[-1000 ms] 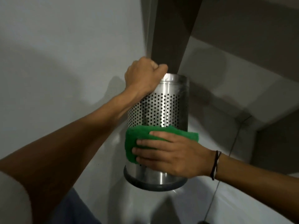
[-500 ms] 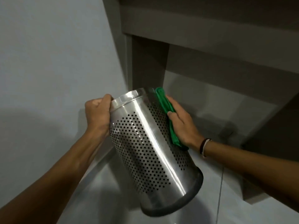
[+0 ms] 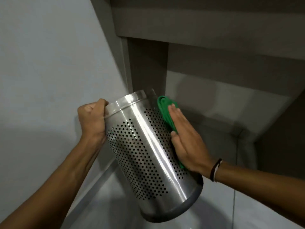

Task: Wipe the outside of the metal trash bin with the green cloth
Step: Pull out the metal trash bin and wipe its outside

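Observation:
A shiny perforated metal trash bin (image 3: 148, 156) is held up in the air, tilted, with its dark base ring toward me at the lower right. My left hand (image 3: 91, 120) grips the bin's rim at the upper left in a closed fist. My right hand (image 3: 184, 141) lies flat against the bin's right side and presses the folded green cloth (image 3: 165, 111) onto the metal. Most of the cloth is hidden under my palm; its top edge sticks out past my fingertips.
A pale wall (image 3: 49, 63) fills the left. Dark brown stair-like steps or panels (image 3: 214, 47) rise at the upper right, close behind the bin. A light floor (image 3: 115, 212) lies below, with a thin dark cord (image 3: 237, 154) hanging at the right.
The bin has been tilted from upright. My right hand moved the cloth from the front lower part round to the right side and up toward the rim.

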A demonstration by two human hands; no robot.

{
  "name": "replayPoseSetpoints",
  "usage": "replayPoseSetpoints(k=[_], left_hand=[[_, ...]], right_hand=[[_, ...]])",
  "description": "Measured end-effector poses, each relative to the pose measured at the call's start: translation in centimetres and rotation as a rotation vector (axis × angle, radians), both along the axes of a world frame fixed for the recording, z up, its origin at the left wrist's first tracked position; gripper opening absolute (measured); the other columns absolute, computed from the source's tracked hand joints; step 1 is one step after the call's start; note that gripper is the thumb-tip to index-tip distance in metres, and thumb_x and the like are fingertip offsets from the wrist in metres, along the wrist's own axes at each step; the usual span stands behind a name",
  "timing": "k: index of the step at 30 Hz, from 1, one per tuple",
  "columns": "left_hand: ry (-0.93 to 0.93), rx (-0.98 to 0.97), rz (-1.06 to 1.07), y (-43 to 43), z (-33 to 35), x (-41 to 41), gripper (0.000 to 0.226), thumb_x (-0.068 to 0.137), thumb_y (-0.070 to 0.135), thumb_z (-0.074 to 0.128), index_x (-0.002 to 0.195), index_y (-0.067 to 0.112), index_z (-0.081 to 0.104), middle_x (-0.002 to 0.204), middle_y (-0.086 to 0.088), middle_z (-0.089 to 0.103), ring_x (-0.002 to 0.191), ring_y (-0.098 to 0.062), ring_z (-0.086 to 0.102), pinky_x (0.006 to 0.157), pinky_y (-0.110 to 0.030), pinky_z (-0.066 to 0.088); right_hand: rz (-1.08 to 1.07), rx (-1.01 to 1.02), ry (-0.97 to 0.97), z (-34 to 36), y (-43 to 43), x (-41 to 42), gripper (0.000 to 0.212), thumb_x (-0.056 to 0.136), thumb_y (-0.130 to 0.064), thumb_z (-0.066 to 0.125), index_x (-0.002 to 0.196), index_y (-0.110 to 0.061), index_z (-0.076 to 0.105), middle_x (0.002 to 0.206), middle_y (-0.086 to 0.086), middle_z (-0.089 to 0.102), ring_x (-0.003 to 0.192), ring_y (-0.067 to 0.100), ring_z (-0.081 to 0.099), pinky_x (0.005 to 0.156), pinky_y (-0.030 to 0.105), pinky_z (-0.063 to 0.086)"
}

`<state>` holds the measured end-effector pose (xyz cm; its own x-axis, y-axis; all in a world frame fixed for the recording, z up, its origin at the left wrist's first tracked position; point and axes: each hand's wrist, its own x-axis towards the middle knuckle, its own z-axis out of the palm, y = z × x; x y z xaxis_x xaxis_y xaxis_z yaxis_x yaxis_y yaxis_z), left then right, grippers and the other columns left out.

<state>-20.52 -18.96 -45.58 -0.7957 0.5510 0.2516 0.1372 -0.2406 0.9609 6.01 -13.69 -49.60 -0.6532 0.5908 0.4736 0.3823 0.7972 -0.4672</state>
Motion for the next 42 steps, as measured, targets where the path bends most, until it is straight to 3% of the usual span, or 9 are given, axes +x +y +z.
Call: replayPoseSetpoints(k=[4, 8, 11, 18, 24, 29, 34, 40, 42], left_hand=[[-0.051, 0.031, 0.02, -0.4, 0.2, -0.7, 0.029, 0.074, 0.021, 0.064, 0.049, 0.016, 0.05, 0.041, 0.015, 0.031, 0.044, -0.009, 0.029, 0.045, -0.027, 0.024], [-0.049, 0.037, 0.018, -0.4, 0.3, -0.4, 0.034, 0.082, 0.013, 0.066, 0.052, 0.011, 0.05, 0.04, 0.016, 0.03, 0.041, -0.006, 0.028, 0.043, -0.027, 0.024], [-0.01, 0.02, 0.026, -0.5, 0.4, 0.2, 0.035, 0.087, 0.008, 0.065, 0.057, 0.008, 0.049, 0.039, 0.016, 0.028, 0.04, -0.007, 0.025, 0.043, -0.026, 0.023], [0.071, 0.036, -0.033, -0.9, 1.0, 0.8, 0.057, 0.09, 0.009, 0.064, 0.04, 0.024, 0.04, 0.039, 0.015, 0.028, 0.041, -0.009, 0.024, 0.044, -0.024, 0.021], [0.218, -0.058, 0.04, -1.1, 1.2, 1.0, 0.063, 0.091, 0.011, 0.061, 0.036, 0.022, 0.033, 0.037, 0.016, 0.023, 0.038, -0.003, 0.019, 0.042, -0.02, 0.019], [0.304, -0.161, 0.161, -1.6, 1.5, 1.8, 0.056, 0.088, 0.021, 0.062, 0.037, 0.02, 0.04, 0.034, 0.012, 0.026, 0.035, -0.007, 0.025, 0.046, -0.025, 0.028], [0.346, -0.161, 0.155, -1.9, 1.4, 1.8, 0.05, 0.086, 0.028, 0.062, 0.044, 0.01, 0.043, 0.042, 0.005, 0.027, 0.041, -0.013, 0.028, 0.049, -0.028, 0.028], [0.357, -0.225, 0.19, -2.3, 1.1, 2.2, 0.05, 0.087, 0.024, 0.06, 0.041, 0.012, 0.045, 0.041, 0.001, 0.032, 0.04, -0.016, 0.031, 0.051, -0.028, 0.033], [0.334, -0.206, 0.178, -2.1, 1.1, 1.8, 0.052, 0.089, 0.022, 0.062, 0.04, 0.014, 0.046, 0.041, 0.002, 0.031, 0.04, -0.015, 0.03, 0.049, -0.027, 0.031]], right_hand=[[0.063, -0.053, 0.086, -0.6, -2.7, -0.3, 0.067, 0.109, -0.013, 0.042, 0.172, -0.008, 0.022, 0.184, 0.004, 0.014, 0.172, 0.018, 0.011, 0.14, 0.039, 0.014], [0.115, -0.075, 0.139, -0.4, -2.4, 0.1, 0.072, 0.113, -0.047, 0.044, 0.173, -0.013, 0.022, 0.184, -0.003, 0.017, 0.171, 0.016, 0.014, 0.139, 0.034, 0.016], [-0.001, -0.499, 0.332, -0.4, 0.1, -0.5, 0.085, 0.103, -0.077, 0.044, 0.17, -0.025, 0.036, 0.173, -0.011, 0.043, 0.16, 0.004, 0.04, 0.135, 0.033, 0.03], [-0.074, -1.35, 0.301, -2.0, 1.3, 0.6, 0.056, 0.107, -0.071, 0.038, 0.125, -0.036, 0.078, 0.125, -0.008, 0.082, 0.12, 0.016, 0.077, 0.11, 0.039, 0.055], [-0.313, -1.046, 0.537, -0.3, 1.6, -1.6, 0.024, 0.112, -0.015, 0.059, 0.113, -0.018, 0.082, 0.111, 0.009, 0.085, 0.089, 0.017, 0.083, 0.072, 0.025, 0.067], [-0.033, -0.165, 0.4, 1.8, -1.7, -4.8, 0.046, 0.112, -0.017, 0.053, 0.158, -0.014, 0.055, 0.163, 0.001, 0.059, 0.154, 0.01, 0.052, 0.13, 0.032, 0.04], [0.269, 0.648, -0.148, 1.7, -2.6, -4.7, 0.059, 0.109, -0.016, 0.048, 0.166, -0.003, 0.038, 0.178, 0.014, 0.03, 0.169, 0.033, 0.022, 0.136, 0.056, 0.026], [0.011, 0.015, 0.023, 1.6, -0.8, -5.2, 0.066, 0.115, -0.033, 0.038, 0.175, -0.02, 0.014, 0.185, -0.01, 0.006, 0.171, 0.009, 0.001, 0.138, 0.052, 0.024], [0.048, 0.114, 0.016, 1.5, -2.4, -5.5, 0.064, 0.114, -0.028, 0.039, 0.174, -0.017, 0.019, 0.184, -0.004, 0.011, 0.172, 0.015, 0.003, 0.138, 0.054, 0.023]])
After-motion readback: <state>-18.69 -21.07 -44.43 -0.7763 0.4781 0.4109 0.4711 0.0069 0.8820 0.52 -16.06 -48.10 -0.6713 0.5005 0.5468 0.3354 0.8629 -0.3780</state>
